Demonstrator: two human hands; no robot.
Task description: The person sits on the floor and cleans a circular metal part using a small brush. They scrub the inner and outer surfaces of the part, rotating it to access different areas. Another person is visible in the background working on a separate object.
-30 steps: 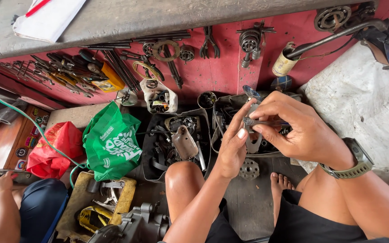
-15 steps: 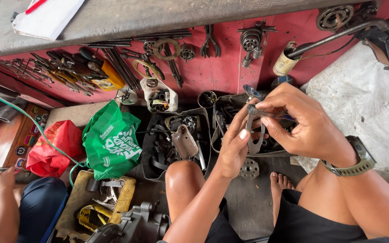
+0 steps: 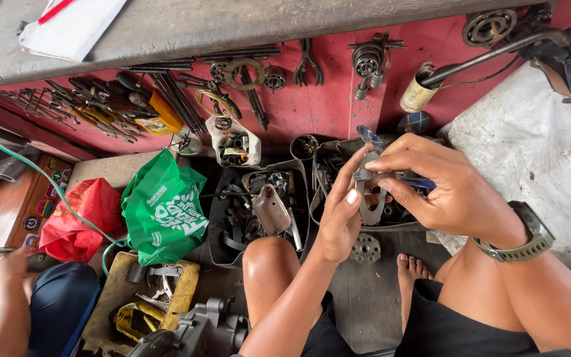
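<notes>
Both hands, left hand (image 3: 340, 215) and right hand (image 3: 441, 188), still pinch the flat grey metal bracket (image 3: 370, 201), now raised slightly above the black parts tray (image 3: 223, 218).

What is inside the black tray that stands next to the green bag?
The black tray holds dark metal parts, with a brownish metal casing on top. What lies deeper is covered, and the person's knee hides the near edge.

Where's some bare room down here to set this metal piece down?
Bare floor boards lie between your left knee and right foot, below the round gear. The white sheet on the right is open. The parts trays ahead are crowded.
</notes>
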